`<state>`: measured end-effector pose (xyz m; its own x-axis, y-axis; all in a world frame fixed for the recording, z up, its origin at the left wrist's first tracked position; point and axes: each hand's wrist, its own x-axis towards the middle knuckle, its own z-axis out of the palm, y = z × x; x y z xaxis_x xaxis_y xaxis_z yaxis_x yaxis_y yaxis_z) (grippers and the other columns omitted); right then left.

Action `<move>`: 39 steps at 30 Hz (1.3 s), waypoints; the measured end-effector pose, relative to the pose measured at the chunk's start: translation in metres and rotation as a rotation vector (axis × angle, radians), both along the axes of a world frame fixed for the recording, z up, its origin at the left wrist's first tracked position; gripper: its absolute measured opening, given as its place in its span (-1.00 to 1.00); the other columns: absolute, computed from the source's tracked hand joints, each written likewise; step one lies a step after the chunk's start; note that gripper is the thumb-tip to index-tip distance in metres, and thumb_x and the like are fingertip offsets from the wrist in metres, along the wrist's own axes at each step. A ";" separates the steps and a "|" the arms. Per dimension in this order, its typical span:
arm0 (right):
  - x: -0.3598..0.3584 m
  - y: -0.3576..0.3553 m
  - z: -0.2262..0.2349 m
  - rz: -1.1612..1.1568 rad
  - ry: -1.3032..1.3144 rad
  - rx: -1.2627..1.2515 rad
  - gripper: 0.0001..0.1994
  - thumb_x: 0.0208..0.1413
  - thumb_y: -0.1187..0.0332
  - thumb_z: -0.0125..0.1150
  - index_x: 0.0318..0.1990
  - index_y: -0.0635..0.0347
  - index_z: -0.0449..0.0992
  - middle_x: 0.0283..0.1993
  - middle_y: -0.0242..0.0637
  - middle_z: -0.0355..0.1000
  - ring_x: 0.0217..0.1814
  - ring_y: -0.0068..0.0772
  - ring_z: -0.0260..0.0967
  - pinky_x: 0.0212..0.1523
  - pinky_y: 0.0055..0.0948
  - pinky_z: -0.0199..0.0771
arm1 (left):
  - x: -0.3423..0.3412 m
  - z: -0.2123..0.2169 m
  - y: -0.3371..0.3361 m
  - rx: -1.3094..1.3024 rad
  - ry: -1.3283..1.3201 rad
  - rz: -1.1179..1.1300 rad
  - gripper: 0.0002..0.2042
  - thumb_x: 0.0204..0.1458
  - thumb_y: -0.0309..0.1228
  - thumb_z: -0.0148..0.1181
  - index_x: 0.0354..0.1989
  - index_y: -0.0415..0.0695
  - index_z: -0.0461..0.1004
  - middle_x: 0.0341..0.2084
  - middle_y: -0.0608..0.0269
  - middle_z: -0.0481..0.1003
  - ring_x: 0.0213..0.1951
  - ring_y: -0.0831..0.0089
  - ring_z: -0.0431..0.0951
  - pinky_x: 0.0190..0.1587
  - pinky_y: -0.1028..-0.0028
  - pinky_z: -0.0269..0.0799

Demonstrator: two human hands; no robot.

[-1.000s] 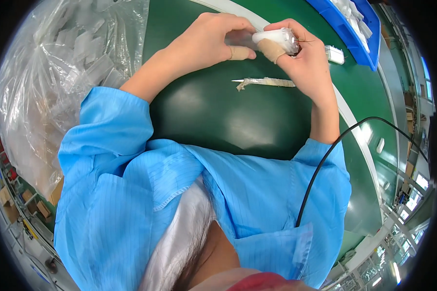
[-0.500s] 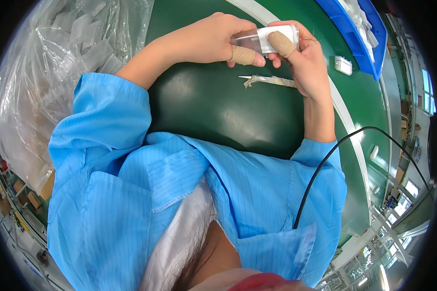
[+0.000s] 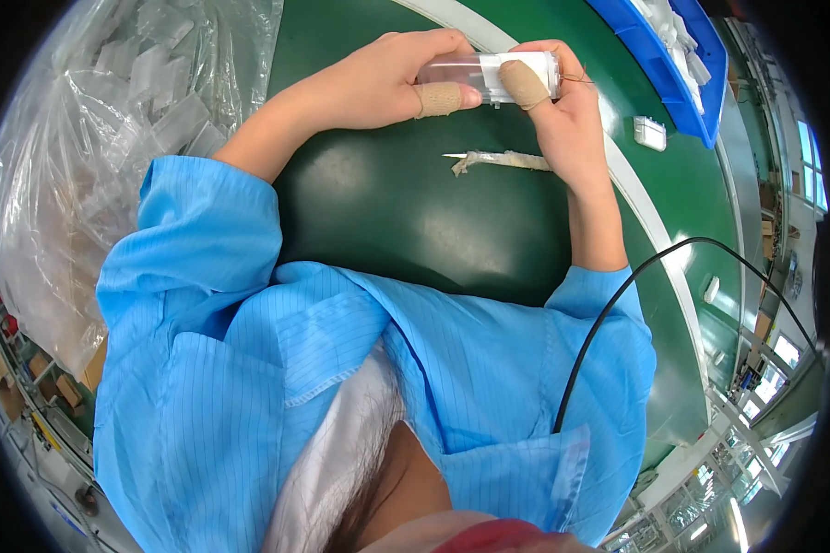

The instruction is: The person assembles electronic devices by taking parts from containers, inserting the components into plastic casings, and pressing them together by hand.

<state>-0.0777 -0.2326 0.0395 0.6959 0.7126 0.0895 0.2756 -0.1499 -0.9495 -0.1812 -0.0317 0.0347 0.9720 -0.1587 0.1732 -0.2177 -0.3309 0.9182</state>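
Both my hands hold a clear plastic sleeve sideways above the green table. A white block sits in the sleeve's right part, and thin wires stick out at that end. My left hand is closed around the sleeve's left end, its thumb wrapped in tan tape. My right hand grips the right end, its taped thumb pressed over the white block. Below them on the table lies a slim pointed tool wrapped in ragged pale tape; its right end is near my right wrist.
A large clear bag of plastic sleeves fills the left side. At the upper right stands a blue bin with white pieces. One small white piece lies beside it on the green surface. A black cable arcs at the right.
Both hands and the sleeve have shifted slightly left in the picture. The left fingers now cover less of the sleeve, so more of its clear left part shows.
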 end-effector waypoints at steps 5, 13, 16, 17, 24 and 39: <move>0.010 -0.005 0.013 0.150 -0.020 -0.020 -0.77 0.13 0.30 0.25 -0.12 0.16 0.43 -0.28 -0.52 0.37 -0.25 -0.72 0.25 -0.26 -0.67 0.26 | 0.004 -0.010 -0.001 -0.156 -0.064 -0.093 -0.68 0.12 -0.27 0.19 -0.07 -0.24 0.42 -0.37 0.24 0.52 -0.37 0.50 0.45 -0.31 0.48 0.36; 0.003 0.001 0.007 0.091 -0.031 0.008 -0.76 0.13 0.30 0.26 -0.11 0.17 0.43 -0.28 -0.49 0.38 -0.25 -0.71 0.26 -0.25 -0.67 0.26 | 0.006 -0.008 0.000 -0.299 0.115 -0.114 -0.69 0.13 -0.27 0.18 -0.05 -0.21 0.42 -0.42 0.32 0.47 -0.42 0.59 0.38 -0.36 0.54 0.31; -0.003 0.003 0.002 0.033 0.068 0.013 -0.77 0.18 0.28 0.20 -0.08 0.15 0.43 -0.27 -0.47 0.38 -0.27 -0.69 0.25 -0.30 -0.65 0.26 | 0.005 -0.009 -0.006 -0.081 -0.061 0.014 -0.66 0.13 -0.25 0.19 -0.02 -0.18 0.39 -0.40 0.27 0.50 -0.36 0.50 0.46 -0.32 0.49 0.36; -0.007 0.006 -0.003 0.009 0.243 0.118 -0.76 0.21 0.25 0.15 -0.06 0.16 0.42 -0.25 -0.45 0.38 -0.28 -0.67 0.25 -0.32 -0.63 0.25 | 0.002 -0.007 -0.007 -0.081 -0.064 0.019 -0.66 0.13 -0.25 0.19 -0.02 -0.18 0.39 -0.40 0.27 0.50 -0.36 0.50 0.46 -0.32 0.49 0.36; 0.012 -0.003 -0.022 0.108 0.876 0.371 -0.55 0.28 0.03 -0.03 0.03 0.27 0.38 -0.13 -0.30 0.40 -0.23 -0.61 0.33 -0.40 -0.65 0.37 | -0.006 -0.001 -0.021 -0.320 -0.084 0.048 -0.57 0.02 -0.37 0.29 0.07 -0.12 0.35 -0.09 0.23 0.43 -0.22 0.39 0.50 -0.25 0.37 0.44; -0.020 0.007 -0.028 -0.094 0.816 0.344 -0.49 0.26 -0.04 -0.04 0.16 0.17 0.30 0.00 -0.19 0.42 -0.03 -0.44 0.40 -0.24 -0.52 0.50 | -0.017 0.031 -0.028 -0.051 -0.239 0.048 -0.22 -0.21 -0.33 0.49 0.25 -0.08 0.21 0.16 0.00 0.22 0.23 0.25 0.20 0.20 0.29 0.15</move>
